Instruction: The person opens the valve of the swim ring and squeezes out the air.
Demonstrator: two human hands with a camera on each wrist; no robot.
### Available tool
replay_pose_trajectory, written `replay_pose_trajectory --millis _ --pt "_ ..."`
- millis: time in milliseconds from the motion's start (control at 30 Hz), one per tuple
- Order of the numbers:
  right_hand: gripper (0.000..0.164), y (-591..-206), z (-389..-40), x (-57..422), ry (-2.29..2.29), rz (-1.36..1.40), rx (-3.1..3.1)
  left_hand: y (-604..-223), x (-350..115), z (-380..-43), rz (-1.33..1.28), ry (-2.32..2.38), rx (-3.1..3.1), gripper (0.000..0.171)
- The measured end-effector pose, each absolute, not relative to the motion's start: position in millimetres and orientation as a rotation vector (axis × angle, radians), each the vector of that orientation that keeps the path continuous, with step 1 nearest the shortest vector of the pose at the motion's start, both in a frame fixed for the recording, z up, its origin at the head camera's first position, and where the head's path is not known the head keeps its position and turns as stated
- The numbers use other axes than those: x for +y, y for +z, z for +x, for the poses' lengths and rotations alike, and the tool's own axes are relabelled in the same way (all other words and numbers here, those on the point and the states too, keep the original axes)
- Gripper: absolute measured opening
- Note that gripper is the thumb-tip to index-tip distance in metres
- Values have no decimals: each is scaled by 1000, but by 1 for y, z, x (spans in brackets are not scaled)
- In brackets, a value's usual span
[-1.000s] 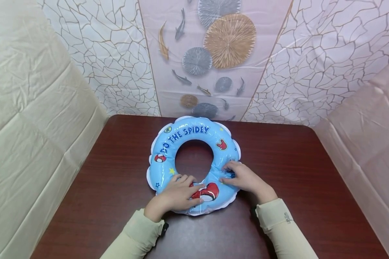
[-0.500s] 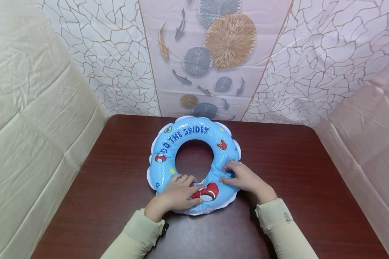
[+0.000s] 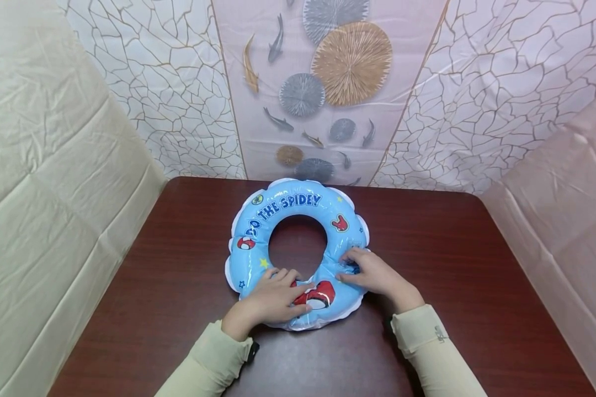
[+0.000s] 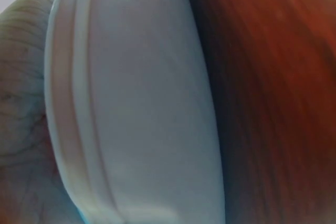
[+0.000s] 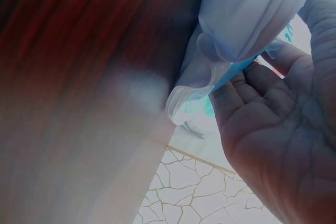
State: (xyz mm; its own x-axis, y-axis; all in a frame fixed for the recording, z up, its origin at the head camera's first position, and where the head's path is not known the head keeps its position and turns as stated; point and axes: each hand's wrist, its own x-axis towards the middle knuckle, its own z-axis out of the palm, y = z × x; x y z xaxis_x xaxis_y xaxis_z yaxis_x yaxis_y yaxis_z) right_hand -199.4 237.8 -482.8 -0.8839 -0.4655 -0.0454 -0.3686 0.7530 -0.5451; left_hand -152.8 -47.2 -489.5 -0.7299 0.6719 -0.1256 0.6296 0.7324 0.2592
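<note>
Two cream cloth sheets (image 3: 54,182) walled in the left and right sides of the scene I was watching from my distant post. Across the far side hung a white backdrop (image 3: 179,82) crazed with gold lines, its pink middle panel (image 3: 258,127) printed with fish and round discs. Below spread the dark red-brown counter (image 3: 442,248), its wood grain showing, a pale sheen on the near part.

On the middle of the counter lay the inflatable ring (image 3: 250,267), blue on top with a white scalloped rim, its far edge close to the backdrop. My left wrist camera gave me mostly its bulging white side against the wood.

Pale sleeves (image 3: 213,353) came in from the near left and near right. I saw the left hand (image 3: 273,298) resting flat on the ring's near left part, fingers spread and relaxed, gripping nothing. The right hand (image 3: 379,275) touched the ring's right side, its fingers loosely bent, thumb and forefinger apart, with nothing pinched between them that I could make out.

Blue lettering (image 3: 285,209) reading "DO THE SPIDEY" curved along the far left of the ring. A red printed figure (image 3: 323,293) sat at the near side, partly covered by the left hand. Smaller again were a black band (image 3: 252,350) at the left cuff and a yellow star (image 3: 264,262) just beyond the left fingers.
</note>
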Motion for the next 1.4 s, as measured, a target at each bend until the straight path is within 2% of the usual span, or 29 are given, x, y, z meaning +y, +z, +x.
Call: replay_pose_trajectory --millis 767,1400 --pt "40 -484 -200 236 -792 -683 2774 -481 -47 -151 1035 279 2705 56" --pt "40 -485 -201 235 -778 -654 2766 -491 -47 -154 1032 250 2714 58"
